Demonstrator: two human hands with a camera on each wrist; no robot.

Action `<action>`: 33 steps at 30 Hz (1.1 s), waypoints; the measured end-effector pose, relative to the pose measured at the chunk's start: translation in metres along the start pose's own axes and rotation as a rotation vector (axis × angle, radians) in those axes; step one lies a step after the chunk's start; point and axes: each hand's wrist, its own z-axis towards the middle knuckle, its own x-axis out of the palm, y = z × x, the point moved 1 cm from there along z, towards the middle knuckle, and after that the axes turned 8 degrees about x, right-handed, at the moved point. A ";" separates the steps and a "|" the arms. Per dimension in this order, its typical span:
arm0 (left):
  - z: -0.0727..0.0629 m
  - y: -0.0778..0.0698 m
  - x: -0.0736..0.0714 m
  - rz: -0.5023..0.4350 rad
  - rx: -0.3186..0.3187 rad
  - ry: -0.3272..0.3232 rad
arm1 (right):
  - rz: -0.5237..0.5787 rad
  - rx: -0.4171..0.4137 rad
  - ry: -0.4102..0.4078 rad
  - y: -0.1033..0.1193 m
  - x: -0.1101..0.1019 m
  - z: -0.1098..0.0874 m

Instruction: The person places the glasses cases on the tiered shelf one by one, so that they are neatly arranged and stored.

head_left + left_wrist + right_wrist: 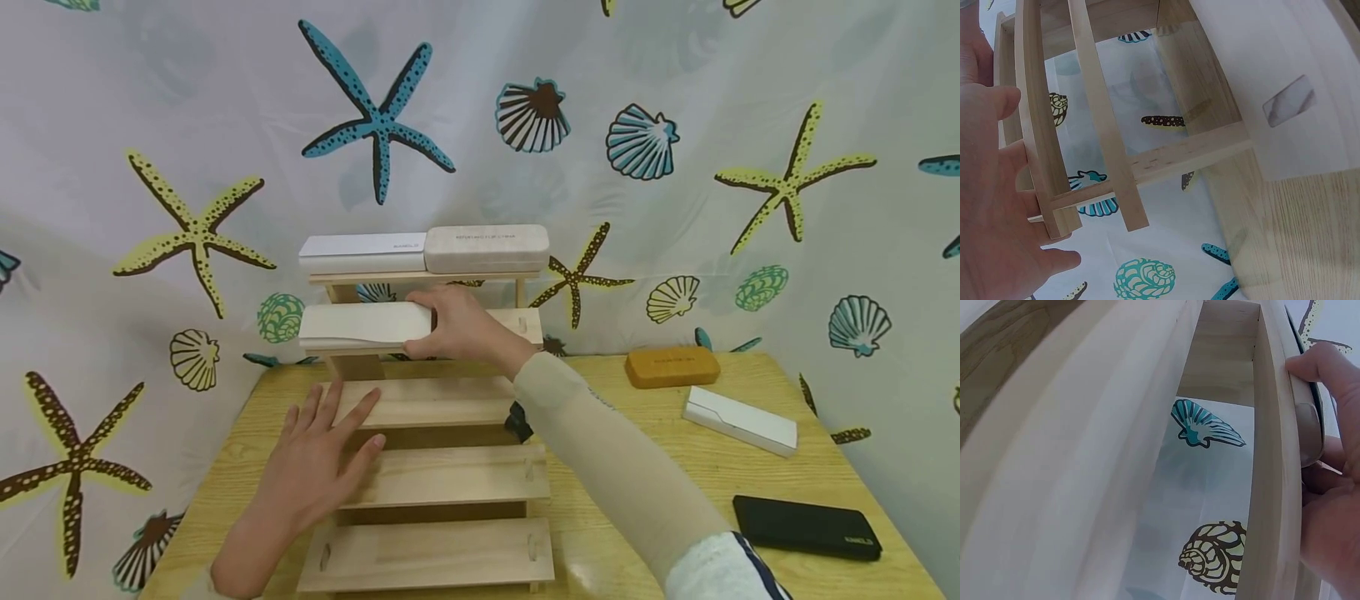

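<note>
A light-wood tiered rack (450, 479) stands on the table, its slats rising like steps toward the back. On the second tier from the top lies a long white case (363, 323), at the left half. My right hand (468, 329) grips this case at its right end, thumb on the near side and fingers over the far side; the case's rounded end (1309, 434) shows between them in the right wrist view. With fingers spread, my left hand (318, 454) rests at the left end of the third tier. The top tier carries a white box (360, 254) beside a pale beige case (487, 250).
On the table to the right lie an orange-brown case (671, 368), a slim white box (738, 421) and a flat black case (806, 527). A small dark object (517, 422) sits by the rack's right side. Behind hangs a curtain (465, 100) printed with starfish and shells.
</note>
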 end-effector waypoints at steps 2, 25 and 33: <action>0.000 -0.001 0.000 0.001 0.000 0.004 | -0.002 -0.005 -0.005 0.000 0.000 0.000; 0.000 0.001 0.002 0.007 0.014 -0.020 | 0.183 0.061 -0.045 -0.027 -0.034 -0.056; 0.000 -0.001 0.000 0.010 0.016 -0.021 | 0.232 0.057 -0.163 -0.058 -0.055 -0.108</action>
